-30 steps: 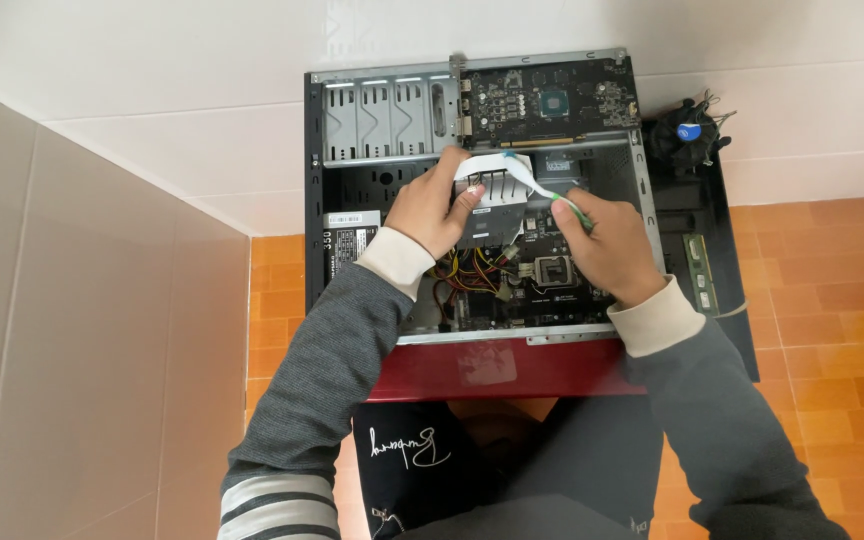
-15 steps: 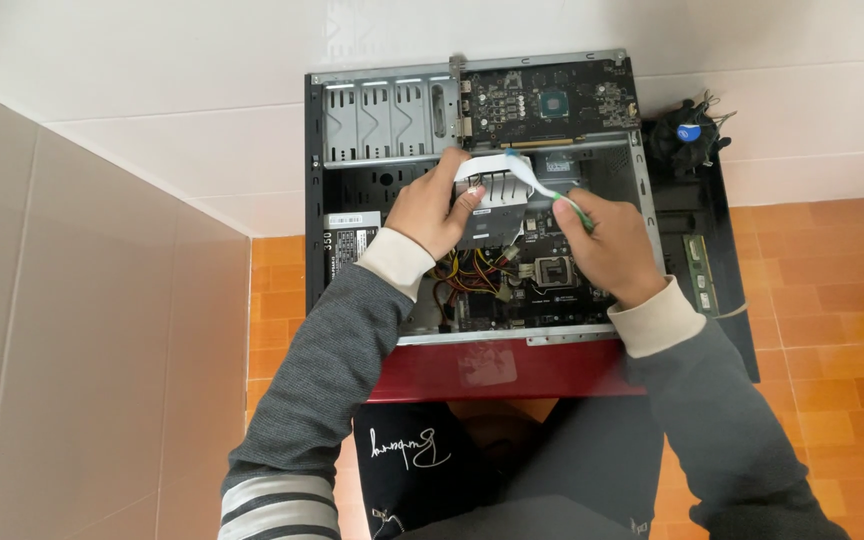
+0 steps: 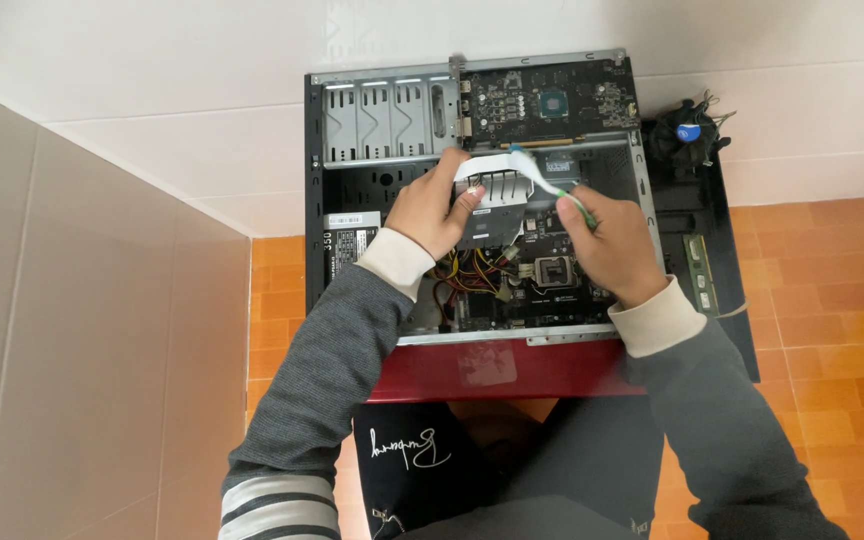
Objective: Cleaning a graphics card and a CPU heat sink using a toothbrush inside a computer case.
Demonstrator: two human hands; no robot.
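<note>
Left hand [image 3: 432,212] clamped on a white-edged metal part [image 3: 495,190], right hand [image 3: 614,245] gripping a green-handled brush [image 3: 552,188], over the open computer case's [image 3: 314,200] far edge.

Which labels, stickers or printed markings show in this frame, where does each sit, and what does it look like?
Power supply label: left inside the open computer case, beside the left hand; rectangular, white and black.
Fan sticker: centre of the round black cooler fan right of the case; small blue disc.
Front panel patch: on the red front panel; pale squarish mark.
Trouser print: white script on black fabric, bottom centre.
</note>
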